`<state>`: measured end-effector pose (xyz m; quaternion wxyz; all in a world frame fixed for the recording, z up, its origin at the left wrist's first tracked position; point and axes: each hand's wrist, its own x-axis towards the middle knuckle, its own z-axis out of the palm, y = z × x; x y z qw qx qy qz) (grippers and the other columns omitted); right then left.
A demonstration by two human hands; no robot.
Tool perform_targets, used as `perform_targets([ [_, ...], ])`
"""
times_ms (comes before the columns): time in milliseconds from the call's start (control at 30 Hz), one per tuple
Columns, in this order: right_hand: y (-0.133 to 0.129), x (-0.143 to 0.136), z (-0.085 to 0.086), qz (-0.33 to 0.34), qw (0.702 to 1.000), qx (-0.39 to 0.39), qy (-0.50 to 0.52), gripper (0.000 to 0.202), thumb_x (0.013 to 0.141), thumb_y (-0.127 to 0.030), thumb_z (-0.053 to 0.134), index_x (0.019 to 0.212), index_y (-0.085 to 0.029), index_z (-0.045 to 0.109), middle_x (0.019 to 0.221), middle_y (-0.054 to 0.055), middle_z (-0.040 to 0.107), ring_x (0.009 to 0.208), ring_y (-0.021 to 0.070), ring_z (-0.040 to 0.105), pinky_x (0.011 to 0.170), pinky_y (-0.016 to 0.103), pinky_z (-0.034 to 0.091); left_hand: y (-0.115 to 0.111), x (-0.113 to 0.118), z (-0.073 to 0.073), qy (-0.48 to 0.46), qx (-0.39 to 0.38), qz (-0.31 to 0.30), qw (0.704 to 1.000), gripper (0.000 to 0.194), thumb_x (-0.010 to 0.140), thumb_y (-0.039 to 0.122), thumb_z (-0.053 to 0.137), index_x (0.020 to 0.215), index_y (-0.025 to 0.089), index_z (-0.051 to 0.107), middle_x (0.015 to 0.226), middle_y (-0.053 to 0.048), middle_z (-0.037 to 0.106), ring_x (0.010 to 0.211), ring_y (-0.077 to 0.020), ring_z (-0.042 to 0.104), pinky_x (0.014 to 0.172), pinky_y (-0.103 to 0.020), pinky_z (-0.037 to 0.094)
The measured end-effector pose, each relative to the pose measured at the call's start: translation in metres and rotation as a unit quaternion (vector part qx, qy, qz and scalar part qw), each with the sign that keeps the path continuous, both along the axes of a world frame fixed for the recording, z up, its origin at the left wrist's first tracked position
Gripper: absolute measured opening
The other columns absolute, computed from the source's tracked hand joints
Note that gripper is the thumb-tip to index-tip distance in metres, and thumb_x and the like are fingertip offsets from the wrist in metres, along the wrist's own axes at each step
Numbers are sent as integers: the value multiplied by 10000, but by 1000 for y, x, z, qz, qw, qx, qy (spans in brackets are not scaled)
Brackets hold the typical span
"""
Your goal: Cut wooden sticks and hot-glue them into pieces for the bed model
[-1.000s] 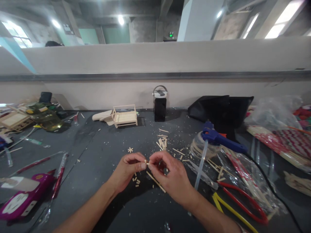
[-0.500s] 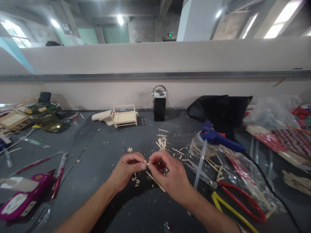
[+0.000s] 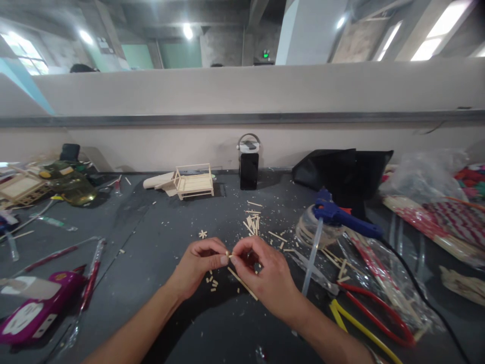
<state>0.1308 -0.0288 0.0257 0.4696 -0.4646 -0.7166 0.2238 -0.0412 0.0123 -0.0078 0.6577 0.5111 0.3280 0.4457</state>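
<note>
Small pale wooden stick pieces [image 3: 229, 254] are pinched between the fingertips of both my hands, over the middle of the dark table. My left hand [image 3: 200, 263] closes thumb and forefinger on one side of them; my right hand [image 3: 265, 265] does the same from the other. The fingertips hide most of these pieces. Below my right hand lies a longer wooden stick [image 3: 242, 284]. Short cut bits [image 3: 212, 283] are scattered under my left hand, and a star-shaped piece made of sticks [image 3: 203, 234] lies just beyond it.
A small wooden bench model [image 3: 194, 183] stands at the back, left of a black phone-like device [image 3: 249, 171]. A bundle of short sticks [image 3: 252, 222] lies ahead. To the right are a blue glue gun [image 3: 333, 212] and red-and-yellow-handled pliers [image 3: 379, 313]; a purple tool [image 3: 45, 308] is left.
</note>
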Motion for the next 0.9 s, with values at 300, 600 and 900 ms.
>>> perform_targets([
  [300,-1,-1,-1,-2,1000,2,5,75,832,-151,558,796,-215,568,716,-25,606,606,107,559,595,213,459,0,0,-1,-1,-3,1,1000,70,664,223,820,687,207,756,730,10,642,693,-109,559,674,-232,416],
  [600,0,-1,-5,-2,1000,6,15,85,830,-134,563,795,-211,569,731,-26,609,625,104,567,604,207,455,0,0,-1,1,-11,1,1000,74,665,219,819,687,200,751,726,13,635,692,-106,555,672,-228,416],
  [900,-1,-2,-6,-4,1000,9,17,95,828,-125,556,787,-208,572,731,-21,615,630,103,572,608,207,460,0,-1,-1,5,-6,-1,1000,64,675,212,809,693,206,748,733,12,639,700,-110,559,674,-231,417],
])
